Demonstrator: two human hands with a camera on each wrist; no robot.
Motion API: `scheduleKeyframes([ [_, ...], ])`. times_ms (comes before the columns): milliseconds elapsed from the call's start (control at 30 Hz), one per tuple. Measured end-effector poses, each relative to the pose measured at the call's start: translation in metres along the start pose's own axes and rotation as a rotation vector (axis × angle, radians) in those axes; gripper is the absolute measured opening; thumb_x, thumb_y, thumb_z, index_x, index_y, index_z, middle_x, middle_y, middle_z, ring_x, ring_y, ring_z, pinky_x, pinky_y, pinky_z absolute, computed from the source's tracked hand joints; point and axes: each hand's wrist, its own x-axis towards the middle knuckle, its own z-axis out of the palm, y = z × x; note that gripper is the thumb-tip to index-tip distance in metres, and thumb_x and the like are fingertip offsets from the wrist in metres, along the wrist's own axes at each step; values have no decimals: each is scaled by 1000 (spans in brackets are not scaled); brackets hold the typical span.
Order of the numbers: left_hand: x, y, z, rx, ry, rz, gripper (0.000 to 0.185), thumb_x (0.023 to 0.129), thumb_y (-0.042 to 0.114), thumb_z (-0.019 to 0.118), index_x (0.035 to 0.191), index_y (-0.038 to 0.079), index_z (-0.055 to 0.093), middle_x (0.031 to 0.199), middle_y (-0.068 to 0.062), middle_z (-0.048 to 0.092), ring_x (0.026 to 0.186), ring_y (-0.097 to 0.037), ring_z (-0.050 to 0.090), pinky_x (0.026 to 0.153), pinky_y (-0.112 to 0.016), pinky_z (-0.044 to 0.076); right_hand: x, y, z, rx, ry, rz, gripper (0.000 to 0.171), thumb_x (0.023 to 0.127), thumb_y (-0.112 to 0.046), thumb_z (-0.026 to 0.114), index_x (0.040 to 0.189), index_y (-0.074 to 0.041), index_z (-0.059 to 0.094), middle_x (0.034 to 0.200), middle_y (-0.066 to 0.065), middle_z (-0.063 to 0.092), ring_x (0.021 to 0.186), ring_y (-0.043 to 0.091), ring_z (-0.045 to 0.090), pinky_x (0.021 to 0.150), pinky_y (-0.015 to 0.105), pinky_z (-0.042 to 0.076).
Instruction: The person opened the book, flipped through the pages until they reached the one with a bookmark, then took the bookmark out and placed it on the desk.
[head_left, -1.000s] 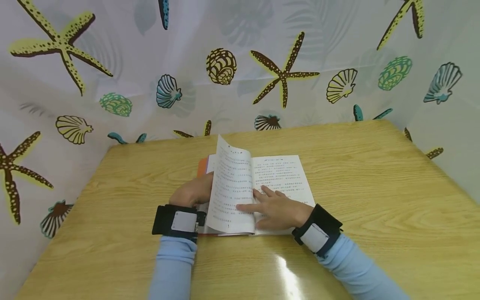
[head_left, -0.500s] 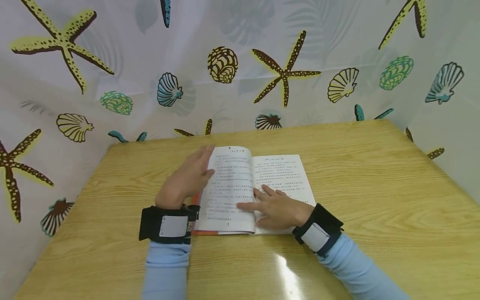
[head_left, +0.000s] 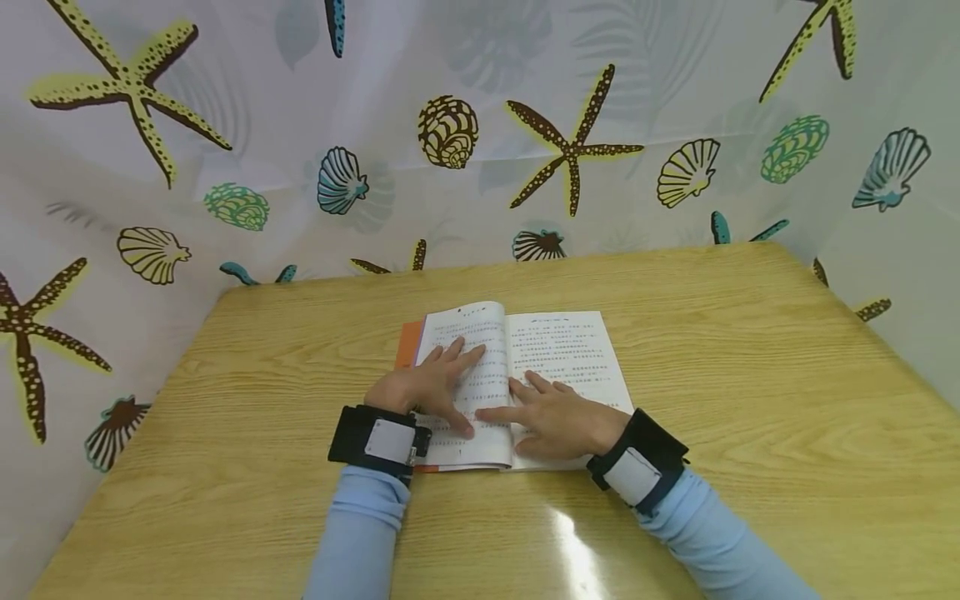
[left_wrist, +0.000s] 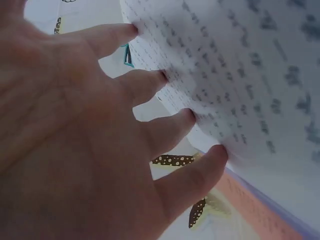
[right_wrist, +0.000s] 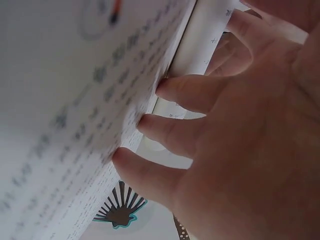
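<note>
An open book (head_left: 566,350) with printed text lies on the table, its spine running away from me. On its left page my left hand (head_left: 431,383) rests with the fingers spread; in the left wrist view the fingertips (left_wrist: 218,152) touch the paper. My right hand (head_left: 562,421) lies on the right page beside the spine, its index finger reaching across onto the left page. The right wrist view shows the fingertips (right_wrist: 122,156) pressed to the page close to the fold. An orange cover flap (head_left: 408,342) sticks out past the left edge of the pages.
The book lies near the middle of a wooden table (head_left: 750,375). Behind it hangs a white curtain (head_left: 262,100) printed with starfish and shells. Both wrists wear black straps (head_left: 375,442), and the sleeves (head_left: 360,517) are light blue.
A raised page has come down onto the left side. My left hand moved from behind that page, out over the left edge, then onto the page. My right hand stayed in place.
</note>
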Motion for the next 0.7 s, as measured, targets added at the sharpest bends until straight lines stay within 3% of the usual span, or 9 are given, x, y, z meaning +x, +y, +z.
scheduleKeyframes([
  [367, 1, -4, 1, -14, -21, -16, 120, 76, 33, 91, 165, 18, 12, 170, -14, 1, 152, -44, 7, 117, -63, 19, 0, -1, -2, 6, -25, 19, 60, 99, -25, 65, 156, -25, 44, 162, 28, 24, 149, 50, 16, 113, 69, 22],
  [700, 0, -9, 0, -54, -29, 17, 122, 75, 33, 92, 165, 14, 10, 169, -15, 0, 153, -42, 5, 120, -59, 16, -7, 25, -15, 139, -16, 94, 79, 93, -17, 72, 160, -8, 31, 163, 22, 27, 150, 42, 22, 118, 57, 23],
])
